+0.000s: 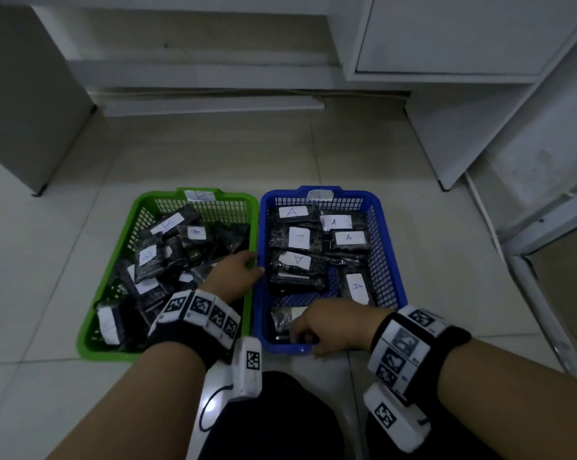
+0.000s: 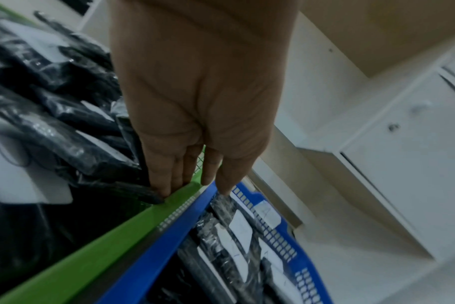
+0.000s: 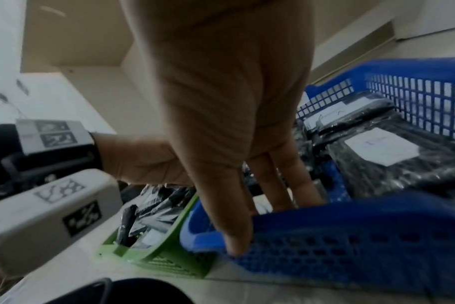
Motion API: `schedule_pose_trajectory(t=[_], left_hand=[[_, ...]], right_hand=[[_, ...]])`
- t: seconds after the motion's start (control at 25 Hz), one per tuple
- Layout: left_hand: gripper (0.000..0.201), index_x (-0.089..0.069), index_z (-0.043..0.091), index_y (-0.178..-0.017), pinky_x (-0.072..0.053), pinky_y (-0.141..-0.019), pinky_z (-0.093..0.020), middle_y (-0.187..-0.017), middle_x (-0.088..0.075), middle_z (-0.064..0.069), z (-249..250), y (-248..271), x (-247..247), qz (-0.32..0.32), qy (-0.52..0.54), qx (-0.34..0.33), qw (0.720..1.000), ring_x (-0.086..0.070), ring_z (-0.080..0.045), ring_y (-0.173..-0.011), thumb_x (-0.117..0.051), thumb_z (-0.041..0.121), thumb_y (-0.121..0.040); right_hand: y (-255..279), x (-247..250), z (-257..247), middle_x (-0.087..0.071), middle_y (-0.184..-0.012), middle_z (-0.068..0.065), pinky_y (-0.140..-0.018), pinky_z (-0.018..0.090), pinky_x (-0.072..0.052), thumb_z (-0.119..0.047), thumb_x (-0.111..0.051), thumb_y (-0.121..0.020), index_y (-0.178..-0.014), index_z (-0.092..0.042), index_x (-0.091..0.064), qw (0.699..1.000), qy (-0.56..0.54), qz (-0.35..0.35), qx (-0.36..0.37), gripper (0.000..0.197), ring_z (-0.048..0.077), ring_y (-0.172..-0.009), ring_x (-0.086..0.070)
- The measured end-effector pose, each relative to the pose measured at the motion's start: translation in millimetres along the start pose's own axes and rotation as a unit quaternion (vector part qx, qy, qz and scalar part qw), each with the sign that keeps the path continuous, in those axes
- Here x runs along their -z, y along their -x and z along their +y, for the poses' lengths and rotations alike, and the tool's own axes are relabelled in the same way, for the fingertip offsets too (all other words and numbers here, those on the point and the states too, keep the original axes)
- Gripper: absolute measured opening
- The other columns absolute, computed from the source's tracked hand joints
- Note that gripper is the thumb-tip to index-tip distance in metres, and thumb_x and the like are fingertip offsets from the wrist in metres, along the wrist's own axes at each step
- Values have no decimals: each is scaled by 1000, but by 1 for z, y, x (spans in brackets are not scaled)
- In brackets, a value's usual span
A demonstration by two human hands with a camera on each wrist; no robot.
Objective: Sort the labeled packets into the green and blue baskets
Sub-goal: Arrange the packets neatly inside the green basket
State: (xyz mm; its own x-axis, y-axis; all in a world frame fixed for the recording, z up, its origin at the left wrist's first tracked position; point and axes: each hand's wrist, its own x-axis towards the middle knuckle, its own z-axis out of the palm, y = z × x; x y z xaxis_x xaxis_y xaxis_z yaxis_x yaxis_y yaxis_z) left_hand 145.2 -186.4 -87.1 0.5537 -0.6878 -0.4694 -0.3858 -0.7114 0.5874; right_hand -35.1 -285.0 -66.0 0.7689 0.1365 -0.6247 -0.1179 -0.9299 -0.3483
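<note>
The green basket [image 1: 167, 194] stands on the left and holds several black packets labeled B [image 1: 147, 257]. Touching it on the right is the blue basket [image 1: 395, 260], which holds several packets labeled A [image 1: 297, 260]. My left hand [image 1: 237, 273] grips the green basket's right rim [image 2: 104, 246], fingers inside and thumb over the blue rim [image 2: 148, 257]. My right hand [image 1: 330, 323] grips the blue basket's near wall [image 3: 351, 236], fingers inside and thumb outside. A packet [image 1: 282, 317] lies by those fingers, its label hidden.
Both baskets sit on a pale tiled floor [image 1: 48, 260]. White cabinets [image 1: 446, 44] stand behind and to the right, and a grey unit [image 1: 24, 111] stands on the left. My dark-clothed knee [image 1: 273, 419] is just in front of the baskets.
</note>
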Motion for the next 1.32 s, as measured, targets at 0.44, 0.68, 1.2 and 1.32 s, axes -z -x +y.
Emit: schedule_pose_trajectory(t=[0.44, 0.68, 1.2, 1.32], left_hand=[[51, -41, 14, -142, -38, -107, -35, -142, -47, -10, 26, -24, -10, -3, 92, 11, 996, -49, -25, -126, -52, 28, -94], [48, -41, 18, -141, -39, -106, -32, -144, -45, -9, 46, -31, -20, -22, 55, -28, 998, -46, -24, -129, -51, 28, -95], [23, -69, 26, -86, -45, -71, -22, -89, -67, 7, -44, 3, 53, 319, 102, -54, 941, -61, -10, -77, -56, 8, -83], [20, -69, 20, -86, -46, -74, -26, -91, -64, -1, -62, -14, 67, 363, 65, -47, 928, -59, -19, -82, -56, 5, -80]], right_hand=[[11, 15, 37, -64, -116, 3, -76, 28, -44, -13, -66, -83, -117, -19, -60, 999, -13, 9, -36, 35, 21, -104, -58], [11, 28, 59, -69, -105, -5, -87, 29, -50, -32, -70, -82, -103, -20, -70, 989, -115, 27, -93, 24, 11, -96, -61], [-101, 85, 3, -47, -102, -1, -78, 26, -40, -22, -60, -90, -103, -21, -63, 916, -222, 325, -77, 14, 18, -91, -53], [-135, 107, 6, -46, -121, 4, -82, 25, -38, -25, -61, -89, -117, -23, -55, 918, -233, 305, -95, 29, 23, -107, -52]])
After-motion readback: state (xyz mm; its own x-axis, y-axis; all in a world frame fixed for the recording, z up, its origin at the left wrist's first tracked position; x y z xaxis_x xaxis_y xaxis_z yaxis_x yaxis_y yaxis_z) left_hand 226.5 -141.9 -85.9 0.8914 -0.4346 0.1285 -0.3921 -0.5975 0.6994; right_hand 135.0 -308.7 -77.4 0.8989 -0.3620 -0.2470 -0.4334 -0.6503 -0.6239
